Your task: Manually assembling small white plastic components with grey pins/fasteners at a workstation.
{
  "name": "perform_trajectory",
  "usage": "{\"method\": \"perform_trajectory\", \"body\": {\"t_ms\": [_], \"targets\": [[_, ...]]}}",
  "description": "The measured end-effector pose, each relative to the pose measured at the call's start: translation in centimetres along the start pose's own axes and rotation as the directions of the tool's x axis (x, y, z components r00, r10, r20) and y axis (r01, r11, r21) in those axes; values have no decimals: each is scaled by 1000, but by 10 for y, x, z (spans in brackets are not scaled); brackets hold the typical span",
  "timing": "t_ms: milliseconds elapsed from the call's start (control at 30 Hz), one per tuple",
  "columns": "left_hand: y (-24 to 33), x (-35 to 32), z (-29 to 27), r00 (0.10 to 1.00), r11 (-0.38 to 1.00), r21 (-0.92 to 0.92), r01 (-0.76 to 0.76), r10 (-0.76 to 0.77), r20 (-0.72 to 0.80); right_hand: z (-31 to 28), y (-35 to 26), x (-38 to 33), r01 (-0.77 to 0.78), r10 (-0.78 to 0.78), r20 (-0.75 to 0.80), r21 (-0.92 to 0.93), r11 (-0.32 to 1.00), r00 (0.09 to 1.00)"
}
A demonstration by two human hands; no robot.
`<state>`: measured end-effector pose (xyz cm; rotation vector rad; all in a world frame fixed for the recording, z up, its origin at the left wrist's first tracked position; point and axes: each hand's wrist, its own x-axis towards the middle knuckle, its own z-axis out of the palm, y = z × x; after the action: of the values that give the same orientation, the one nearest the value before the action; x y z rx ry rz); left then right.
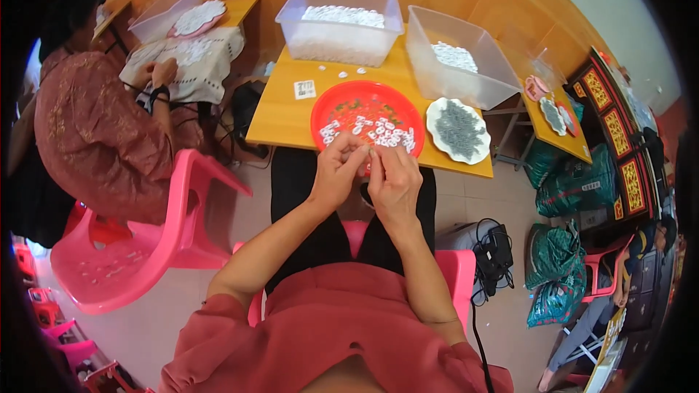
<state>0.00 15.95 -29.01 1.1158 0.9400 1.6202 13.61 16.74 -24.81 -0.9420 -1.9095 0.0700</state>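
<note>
My left hand (338, 172) and my right hand (396, 180) meet fingertip to fingertip over the near rim of a round red tray (419, 113). Both are closed in a pinch; whatever sits between the fingers is too small to make out. Small white pieces with dark holes (389, 133) lie in the tray just beyond my fingers, with a few more at its left side. Right of the tray, a white scalloped plate (435, 110) bears a heap of small grey parts (459, 131).
Two clear plastic bins (342, 42) (437, 80) with white pieces stand at the back of the yellow table (273, 120). At left, a co-worker (102, 131) sits on a pink chair (116, 269). Green sacks (575, 182) and a black device with cables (495, 255) are on the right.
</note>
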Motion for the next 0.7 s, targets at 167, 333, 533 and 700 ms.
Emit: {"method": "perform_trajectory", "body": {"t_ms": [167,333,533,700], "targets": [[7,-3,-4,992,992,-54,117,-119,-48,13,3,-6,56,-55,26,-49,997,998],[4,-3,-7,982,975,-119,188,-189,4,16,9,-11,-215,211,36,177,961,977],[4,-2,-15,991,994,22,107,-108,75,6,23,-11,-691,545,440,569,446,714],[2,-2,-15,996,997,43,56,-59,63,4,27,-13,-715,520,525,641,280,674]]}}
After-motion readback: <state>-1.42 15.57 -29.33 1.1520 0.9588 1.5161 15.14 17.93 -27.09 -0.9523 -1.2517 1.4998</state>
